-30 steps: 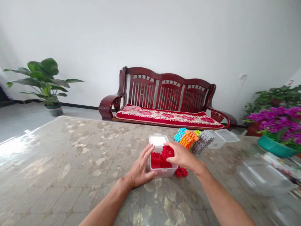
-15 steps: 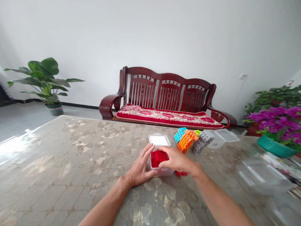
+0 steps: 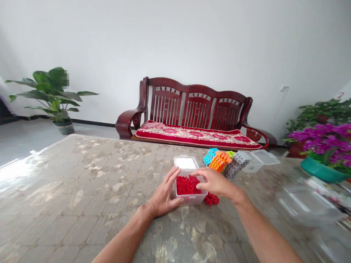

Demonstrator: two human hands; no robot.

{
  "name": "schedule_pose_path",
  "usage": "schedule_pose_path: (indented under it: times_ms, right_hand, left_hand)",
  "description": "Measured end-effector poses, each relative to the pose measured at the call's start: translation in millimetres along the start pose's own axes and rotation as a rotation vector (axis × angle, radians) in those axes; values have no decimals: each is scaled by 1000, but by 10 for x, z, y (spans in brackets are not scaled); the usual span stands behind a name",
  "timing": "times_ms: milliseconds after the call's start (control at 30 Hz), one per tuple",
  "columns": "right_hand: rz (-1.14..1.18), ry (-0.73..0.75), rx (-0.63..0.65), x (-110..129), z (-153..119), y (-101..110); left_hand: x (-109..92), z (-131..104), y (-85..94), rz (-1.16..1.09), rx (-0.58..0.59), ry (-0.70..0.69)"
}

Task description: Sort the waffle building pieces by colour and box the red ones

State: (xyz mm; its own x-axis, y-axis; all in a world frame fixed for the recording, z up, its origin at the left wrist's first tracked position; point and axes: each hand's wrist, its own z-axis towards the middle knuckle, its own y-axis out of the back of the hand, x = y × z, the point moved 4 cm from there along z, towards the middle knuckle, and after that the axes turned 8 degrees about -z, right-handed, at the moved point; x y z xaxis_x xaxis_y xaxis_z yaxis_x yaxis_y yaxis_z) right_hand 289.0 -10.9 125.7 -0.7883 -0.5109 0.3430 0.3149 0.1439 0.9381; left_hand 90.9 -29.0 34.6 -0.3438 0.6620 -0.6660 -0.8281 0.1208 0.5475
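Observation:
A clear plastic box [image 3: 189, 200] stands on the table with its lid [image 3: 185, 163] folded open at the back. Red interlocking plastic blocks [image 3: 187, 185] fill much of the box. My left hand [image 3: 165, 193] grips the box's left side, its thumb at the front corner and its fingers along the wall. Over the box's right side is my right hand [image 3: 212, 180], with thumb and fingers apart at the edge of the red blocks and nothing visible between them. More red blocks [image 3: 212, 199] lie outside the box, under my right wrist.
Behind my right hand sit bundles of blue [image 3: 210, 156], orange [image 3: 219, 161] and grey blocks [image 3: 235, 166], with a little green. An open clear box [image 3: 253, 162] stands beyond them. Further right are another clear container [image 3: 308, 206] and purple flowers in a teal pot [image 3: 323, 170].
My right hand has shifted right and opened a little, uncovering more of the red blocks in the box. My left hand stays on the box.

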Motion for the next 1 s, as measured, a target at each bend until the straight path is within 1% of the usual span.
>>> schedule_pose_path:
  times_ms: [67, 167, 267, 367, 567, 767, 933, 1000]
  right_hand:
    - [8, 33, -25, 28, 3, -4]
    - [25, 130, -57, 125, 25, -47]
    - [4, 189, -35, 214, 52, -126]
    - [-38, 184, -7, 254, 73, -198]
    - [-57, 131, -40, 238, 83, -255]
    - [-42, 159, -14, 218, 62, -255]
    - [-34, 149, -37, 227, 73, -248]
    - [-15, 135, -70, 225, 84, -241]
  left_hand:
    - [4, -1, -1, 0, -1, 0]
    - [20, -2, -9, 1, 6, -1]
    - [35, -1, -17, -4, 9, -4]
    - [31, 3, -16, -12, 10, -6]
    - [-11, 10, 3, -16, 15, -6]
    - [21, 2, -15, -12, 16, -5]
    - [13, 3, -8, -12, 9, -1]
    - [3, 6, -2, -15, 11, 3]
